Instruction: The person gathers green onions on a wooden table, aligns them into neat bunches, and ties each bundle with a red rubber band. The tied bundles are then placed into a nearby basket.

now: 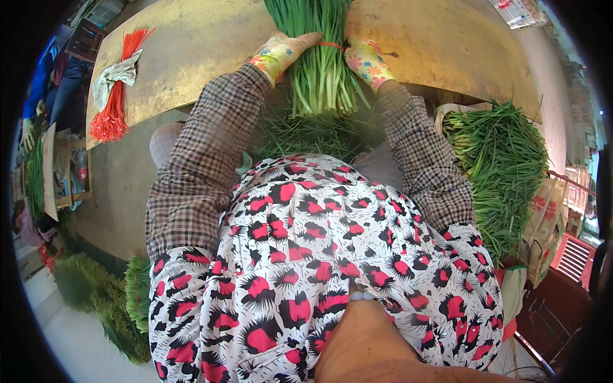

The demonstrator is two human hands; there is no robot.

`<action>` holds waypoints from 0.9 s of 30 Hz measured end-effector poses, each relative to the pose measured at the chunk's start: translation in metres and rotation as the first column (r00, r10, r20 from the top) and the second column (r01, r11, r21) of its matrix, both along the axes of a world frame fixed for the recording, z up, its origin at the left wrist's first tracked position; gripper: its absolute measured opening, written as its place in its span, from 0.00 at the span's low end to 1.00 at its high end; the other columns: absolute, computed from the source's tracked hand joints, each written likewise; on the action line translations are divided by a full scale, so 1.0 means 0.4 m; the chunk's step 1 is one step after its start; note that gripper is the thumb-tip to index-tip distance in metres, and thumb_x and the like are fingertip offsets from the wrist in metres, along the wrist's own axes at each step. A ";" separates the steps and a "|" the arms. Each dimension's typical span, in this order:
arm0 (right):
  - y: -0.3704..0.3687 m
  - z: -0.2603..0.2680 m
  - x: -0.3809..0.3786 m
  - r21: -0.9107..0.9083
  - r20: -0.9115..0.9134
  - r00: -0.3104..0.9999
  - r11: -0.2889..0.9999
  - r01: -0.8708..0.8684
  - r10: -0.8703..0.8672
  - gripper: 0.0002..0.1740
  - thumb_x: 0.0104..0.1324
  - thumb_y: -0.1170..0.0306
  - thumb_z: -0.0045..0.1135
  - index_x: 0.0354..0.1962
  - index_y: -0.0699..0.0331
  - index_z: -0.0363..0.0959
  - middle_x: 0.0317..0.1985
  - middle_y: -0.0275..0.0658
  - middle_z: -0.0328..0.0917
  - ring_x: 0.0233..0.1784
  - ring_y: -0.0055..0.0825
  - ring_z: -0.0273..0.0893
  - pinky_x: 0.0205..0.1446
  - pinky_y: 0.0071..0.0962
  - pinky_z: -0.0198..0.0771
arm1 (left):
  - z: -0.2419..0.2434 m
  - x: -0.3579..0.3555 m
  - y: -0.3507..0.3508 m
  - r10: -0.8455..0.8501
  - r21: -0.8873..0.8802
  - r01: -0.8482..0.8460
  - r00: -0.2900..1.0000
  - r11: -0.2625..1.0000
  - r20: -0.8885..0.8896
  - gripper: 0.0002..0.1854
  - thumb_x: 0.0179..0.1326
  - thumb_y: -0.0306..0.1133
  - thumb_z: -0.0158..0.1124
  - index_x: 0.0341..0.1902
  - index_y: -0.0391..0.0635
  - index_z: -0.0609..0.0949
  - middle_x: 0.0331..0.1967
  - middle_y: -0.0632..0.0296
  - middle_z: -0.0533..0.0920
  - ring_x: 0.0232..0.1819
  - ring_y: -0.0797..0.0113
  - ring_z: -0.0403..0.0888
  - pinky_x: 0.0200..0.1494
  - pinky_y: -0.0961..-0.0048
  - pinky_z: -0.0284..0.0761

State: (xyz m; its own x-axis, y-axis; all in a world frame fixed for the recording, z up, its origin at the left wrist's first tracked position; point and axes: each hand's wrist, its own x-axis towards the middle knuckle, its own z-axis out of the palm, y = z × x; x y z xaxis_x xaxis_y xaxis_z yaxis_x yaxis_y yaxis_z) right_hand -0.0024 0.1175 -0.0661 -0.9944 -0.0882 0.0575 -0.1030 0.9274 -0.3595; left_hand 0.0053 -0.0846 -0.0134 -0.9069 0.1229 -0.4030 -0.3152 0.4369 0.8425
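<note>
A thick bundle of green chives [321, 72] lies over the near edge of the wooden table [201, 43], its pale stem ends towards me. A red tie [331, 46] runs round it. My left hand [282, 51], in a flowered glove, grips the bundle's left side near the tie. On the right side my right hand [368, 61], in a matching glove, rests against the bundle by the tie; its fingertips are partly hidden, so its grip is unclear. A bunch of red ties [114, 103], wrapped in a pale cloth [115, 79], lies on the table's left part.
A big heap of loose chives [503, 167] stands at my right, beside the table. Cut leaves [311, 131] lie below the table edge. More bundled greens [96, 292] are on the floor at lower left. Another person's gloved hand [28, 134] shows at far left.
</note>
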 end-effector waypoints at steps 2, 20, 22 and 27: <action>0.018 -0.030 -0.022 0.016 -0.028 0.999 0.999 0.047 -0.046 0.14 0.59 0.66 0.49 0.40 0.63 0.74 0.36 0.52 0.78 0.42 0.48 0.76 0.44 0.41 0.71 | -0.006 0.000 0.015 0.055 0.200 -0.060 0.998 0.978 0.030 0.42 0.47 0.61 0.66 0.56 0.36 0.74 0.50 0.53 0.79 0.49 0.61 0.79 0.53 0.71 0.73; -0.010 0.155 -0.054 -0.779 -0.537 0.835 0.450 -0.437 -0.118 0.12 0.65 0.69 0.50 0.42 0.70 0.72 0.35 0.39 0.76 0.35 0.26 0.74 0.38 0.25 0.69 | -0.008 -0.113 -0.038 -0.235 0.360 0.615 0.677 0.701 -0.698 0.35 0.69 0.41 0.48 0.70 0.34 0.47 0.66 0.36 0.56 0.65 0.46 0.62 0.65 0.62 0.64; -0.033 0.124 -0.072 -0.759 -0.505 0.830 0.580 -0.295 -0.239 0.13 0.65 0.69 0.49 0.45 0.67 0.72 0.34 0.40 0.78 0.32 0.33 0.77 0.37 0.26 0.71 | -0.036 -0.119 -0.040 -0.333 0.813 0.570 0.795 0.124 -0.507 0.36 0.67 0.44 0.47 0.69 0.34 0.49 0.66 0.37 0.57 0.66 0.45 0.61 0.66 0.60 0.62; -0.026 0.041 -0.115 -0.763 -0.550 0.835 0.420 -0.492 -0.022 0.11 0.66 0.71 0.48 0.45 0.67 0.70 0.39 0.40 0.76 0.38 0.29 0.74 0.39 0.24 0.70 | -0.095 -0.128 -0.035 -0.064 0.688 0.629 0.753 0.362 -0.655 0.17 0.67 0.33 0.53 0.53 0.33 0.75 0.62 0.39 0.65 0.61 0.51 0.69 0.58 0.64 0.71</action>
State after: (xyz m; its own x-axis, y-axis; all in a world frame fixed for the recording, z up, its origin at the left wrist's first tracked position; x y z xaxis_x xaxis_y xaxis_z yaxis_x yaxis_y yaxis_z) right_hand -0.0485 0.1070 -0.0496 -0.7724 0.0373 0.6341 -0.6313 0.0660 -0.7728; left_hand -0.0459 -0.0988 -0.0514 -0.6836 0.4774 0.5521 0.2001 -0.6048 0.7708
